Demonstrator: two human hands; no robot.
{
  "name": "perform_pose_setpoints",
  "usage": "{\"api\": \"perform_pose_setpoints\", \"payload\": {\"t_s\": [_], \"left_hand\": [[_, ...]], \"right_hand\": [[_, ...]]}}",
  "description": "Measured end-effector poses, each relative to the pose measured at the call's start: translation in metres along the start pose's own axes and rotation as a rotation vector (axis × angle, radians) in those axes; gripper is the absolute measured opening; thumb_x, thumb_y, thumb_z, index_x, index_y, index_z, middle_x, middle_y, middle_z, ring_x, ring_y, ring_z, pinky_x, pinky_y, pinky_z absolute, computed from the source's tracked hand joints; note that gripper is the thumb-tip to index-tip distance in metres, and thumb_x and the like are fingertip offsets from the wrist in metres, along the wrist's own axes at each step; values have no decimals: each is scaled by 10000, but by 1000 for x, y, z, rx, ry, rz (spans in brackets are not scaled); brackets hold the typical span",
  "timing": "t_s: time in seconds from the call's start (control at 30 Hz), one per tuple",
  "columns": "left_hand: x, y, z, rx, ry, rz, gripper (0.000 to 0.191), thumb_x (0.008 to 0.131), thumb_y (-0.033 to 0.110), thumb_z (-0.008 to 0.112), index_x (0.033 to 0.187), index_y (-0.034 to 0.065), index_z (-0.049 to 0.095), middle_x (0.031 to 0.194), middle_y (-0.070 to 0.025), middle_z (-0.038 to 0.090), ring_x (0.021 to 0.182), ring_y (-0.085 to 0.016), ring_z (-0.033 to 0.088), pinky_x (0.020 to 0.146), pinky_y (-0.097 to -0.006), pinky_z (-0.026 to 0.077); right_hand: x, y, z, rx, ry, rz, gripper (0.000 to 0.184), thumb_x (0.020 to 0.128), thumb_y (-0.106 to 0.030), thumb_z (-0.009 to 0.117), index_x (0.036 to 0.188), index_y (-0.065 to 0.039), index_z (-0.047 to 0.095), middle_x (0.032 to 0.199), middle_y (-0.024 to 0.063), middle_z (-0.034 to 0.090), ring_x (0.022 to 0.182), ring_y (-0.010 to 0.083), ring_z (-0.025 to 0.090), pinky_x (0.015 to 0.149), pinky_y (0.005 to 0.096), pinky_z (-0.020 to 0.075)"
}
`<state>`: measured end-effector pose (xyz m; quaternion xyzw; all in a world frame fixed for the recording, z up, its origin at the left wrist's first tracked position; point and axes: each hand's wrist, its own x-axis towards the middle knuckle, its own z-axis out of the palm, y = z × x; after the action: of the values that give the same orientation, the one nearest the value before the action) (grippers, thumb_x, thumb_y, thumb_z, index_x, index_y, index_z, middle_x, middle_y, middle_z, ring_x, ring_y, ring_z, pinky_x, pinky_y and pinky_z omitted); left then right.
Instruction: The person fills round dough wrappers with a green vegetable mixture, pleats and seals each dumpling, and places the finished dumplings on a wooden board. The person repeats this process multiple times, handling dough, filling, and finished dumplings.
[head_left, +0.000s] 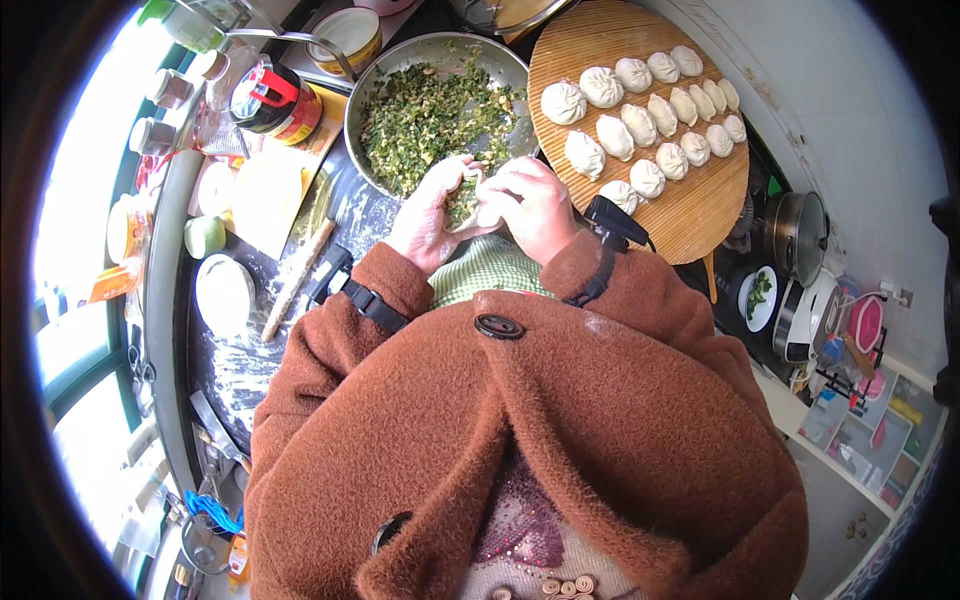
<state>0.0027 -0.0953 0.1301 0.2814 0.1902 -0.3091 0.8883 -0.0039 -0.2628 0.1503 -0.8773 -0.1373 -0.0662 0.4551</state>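
Observation:
My left hand (429, 217) cups a round dough wrapper (471, 217) heaped with chopped green filling. At the wrapper's right edge, the fingers of my right hand (529, 202) pinch the dough. Both hands are at the near rim of a wide metal bowl (517, 135), which holds a loose mix of chopped greens and pale bits (427, 112). To the right lies a round slatted wooden board (675, 225). On it sit rows of shaped dough pieces, some pleated round buns (601, 87), others long dumplings (615, 137). Flour whitens my fingers.
Left on the floury dark counter (240, 367) are a rolling pin (298, 281) and a white bowl (225, 295). Beyond stand a dark jar with a red handle (276, 101) and a lidded tub (346, 37). A knife (217, 427) lies lower left; a pot (795, 236) and plate of greens (759, 298) are right.

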Motion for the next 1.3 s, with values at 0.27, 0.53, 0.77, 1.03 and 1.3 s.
{"api": "perform_pose_setpoints", "payload": {"t_s": [0.27, 0.53, 0.77, 1.03, 1.3], "left_hand": [[0, -1, -3, 121, 17, -22, 188, 938, 250, 571, 1075, 124, 600, 1038, -21, 600, 957, -178, 606, 771, -455, 563], [0, -3, -8, 136, -60, -20, 200, 953, 293, 553, 1100, 165, 592, 1061, 17, 607, 990, -150, 603, 826, -438, 548], [-4, 0, -1, 109, 22, -9, 185, 945, 224, 559, 1087, 113, 599, 1026, -37, 628, 897, -185, 641, 761, -417, 573], [-7, 1, 1, 119, 3, -6, 201, 952, 240, 543, 1102, 115, 592, 1044, -30, 621, 931, -173, 630, 763, -419, 572], [-2, -1, -4, 191, -29, 1, 231, 952, 247, 532, 1141, 118, 567, 1094, -37, 597, 946, -177, 620, 765, -420, 574]], "right_hand": [[0, -2, 2, 227, -52, 244, 154, 805, -47, 722, 949, -18, 677, 846, 49, 654, 777, 124, 624, 698, 272, 514], [-2, 5, 2, 302, -112, 402, 345, 779, -44, 741, 1111, -7, 657, 808, 35, 674, 718, 99, 635, 650, 263, 529], [-4, 4, 0, 407, -90, 470, 305, 778, -86, 762, 1055, -5, 663, 803, 42, 680, 720, 99, 639, 664, 256, 530], [-5, 7, 1, 337, -76, 483, 177, 795, -113, 747, 928, -8, 697, 800, 52, 686, 707, 117, 648, 681, 266, 530], [-5, -7, -7, 124, -139, 210, 114, 815, -75, 714, 917, -27, 707, 841, 42, 662, 751, 110, 615, 687, 262, 504]]}}
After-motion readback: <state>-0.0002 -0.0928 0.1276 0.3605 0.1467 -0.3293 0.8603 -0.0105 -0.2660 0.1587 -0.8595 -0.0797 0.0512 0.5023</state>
